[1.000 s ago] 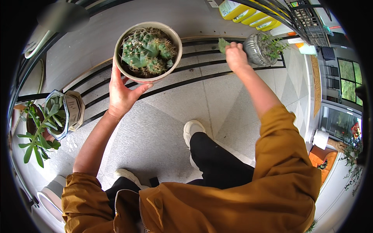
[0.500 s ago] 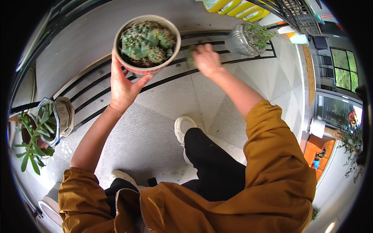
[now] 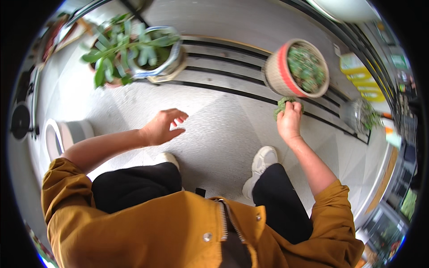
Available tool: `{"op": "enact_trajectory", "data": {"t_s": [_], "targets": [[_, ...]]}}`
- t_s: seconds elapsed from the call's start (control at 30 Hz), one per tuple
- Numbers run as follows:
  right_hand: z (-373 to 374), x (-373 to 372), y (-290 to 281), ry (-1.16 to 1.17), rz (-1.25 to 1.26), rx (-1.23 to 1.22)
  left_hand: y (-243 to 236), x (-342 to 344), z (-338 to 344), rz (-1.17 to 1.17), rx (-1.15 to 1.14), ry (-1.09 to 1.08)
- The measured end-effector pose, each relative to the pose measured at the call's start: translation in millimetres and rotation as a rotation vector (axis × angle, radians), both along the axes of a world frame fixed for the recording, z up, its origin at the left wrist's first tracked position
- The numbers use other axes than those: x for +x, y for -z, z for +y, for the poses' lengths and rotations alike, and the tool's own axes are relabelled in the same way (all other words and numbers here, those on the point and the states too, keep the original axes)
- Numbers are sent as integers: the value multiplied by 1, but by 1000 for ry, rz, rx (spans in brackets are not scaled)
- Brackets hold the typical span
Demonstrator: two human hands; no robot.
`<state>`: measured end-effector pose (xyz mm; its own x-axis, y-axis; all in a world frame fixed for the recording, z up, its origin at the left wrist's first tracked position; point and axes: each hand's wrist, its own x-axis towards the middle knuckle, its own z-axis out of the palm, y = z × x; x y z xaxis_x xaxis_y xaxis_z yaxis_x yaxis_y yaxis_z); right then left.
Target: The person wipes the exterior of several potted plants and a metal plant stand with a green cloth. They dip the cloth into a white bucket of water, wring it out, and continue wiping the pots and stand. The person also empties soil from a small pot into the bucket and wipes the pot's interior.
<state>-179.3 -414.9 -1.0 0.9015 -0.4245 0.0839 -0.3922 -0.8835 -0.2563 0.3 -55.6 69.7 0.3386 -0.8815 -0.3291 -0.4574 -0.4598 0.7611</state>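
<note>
My left hand hangs over the floor with its fingers apart and nothing in it. My right hand grips a crumpled green item, perhaps a cloth, just beside a cactus pot with a red band, which rests tilted in the view on the black slatted rack. To the upper left, a trailing succulent and a blue-and-white faceted pot of succulents stand on the same rack. The picture is slightly blurred.
A ribbed glass pot with a thin-leaved plant is at the rack's right end, near yellow containers. A grey-and-white bucket-like object stands at the left. My shoes are on the tiled floor below.
My left hand has let go of the cactus pot and moved down; the pot now sits on the rack. My right hand has moved below that pot. The view has turned toward the left.
</note>
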Motion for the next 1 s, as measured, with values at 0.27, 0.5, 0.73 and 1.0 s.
{"op": "enact_trajectory", "data": {"t_s": [0.27,0.5,0.73,1.0], "targets": [[157,128,-23,-294,188,-146,29,6,57,322,-258,-963],[234,163,-59,-162,22,857,25,12,71,313,-533,-1092],[205,162,-87,-112,185,1399,23,27,70,448,-538,-1056],[154,171,-94,325,-246,1408,38,15,74,627,-421,-1099]]}}
